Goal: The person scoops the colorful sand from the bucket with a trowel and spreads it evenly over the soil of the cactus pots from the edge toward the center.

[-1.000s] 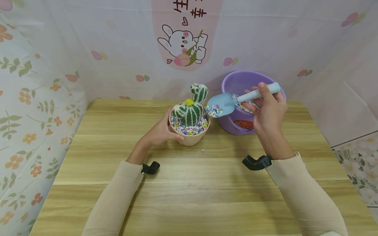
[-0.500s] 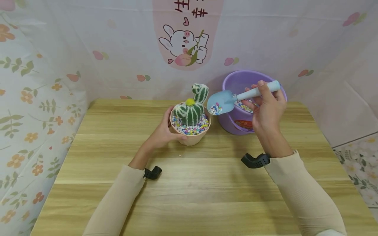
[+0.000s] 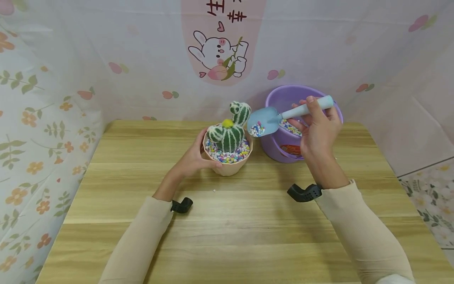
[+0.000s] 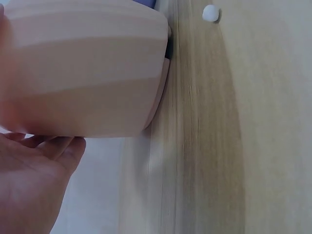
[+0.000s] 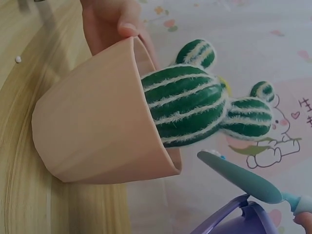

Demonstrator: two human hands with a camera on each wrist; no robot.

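Observation:
A peach pot (image 3: pixel 228 165) (image 5: pixel 102 126) (image 4: pixel 83 68) with a green toy cactus (image 3: pixel 228 132) (image 5: pixel 195 105) and coloured pebbles stands mid-table. My left hand (image 3: pixel 193 157) (image 4: pixel 34 180) grips the pot's left side, its thumb on the rim. My right hand (image 3: pixel 317 132) pinches the handle of a light blue scoop (image 3: pixel 283 116) (image 5: pixel 243 180). The scoop's blade carries a few coloured pebbles (image 3: pixel 257 129) and hangs just right of the pot's rim. Behind it sits a purple bucket (image 3: pixel 280 148) (image 5: pixel 234 219) with pebbles inside.
The wooden table (image 3: pixel 227 221) is walled by patterned fabric at the back and left. One stray white pebble (image 3: pixel 214 191) (image 4: pixel 210 13) lies on the wood in front of the pot. The table's right edge drops to a tiled floor (image 3: pixel 430 189).
The scoop has tilted and shifted slightly left toward the pot, and it holds fewer pebbles than before. A stray pebble moved across the wood. The left hand stayed on the pot.

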